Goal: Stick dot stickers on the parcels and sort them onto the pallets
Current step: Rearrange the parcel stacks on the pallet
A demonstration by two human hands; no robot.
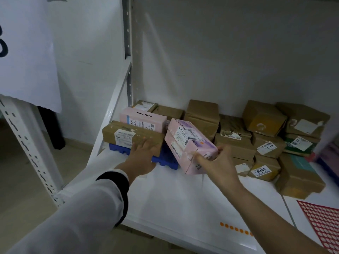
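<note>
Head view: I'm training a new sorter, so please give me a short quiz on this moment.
1. True or false: the left hand grips the pink parcel.
2. What colour is the pallet under the brown box? A red, B blue, C green.
3. Fill in: the sticker sheet at right is ___.
Key: 1 false, the right hand grips it; 2 B; 3 red.

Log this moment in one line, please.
left hand: touches brown box | right hand: holds pink box, tilted | blue pallet: under brown box
</note>
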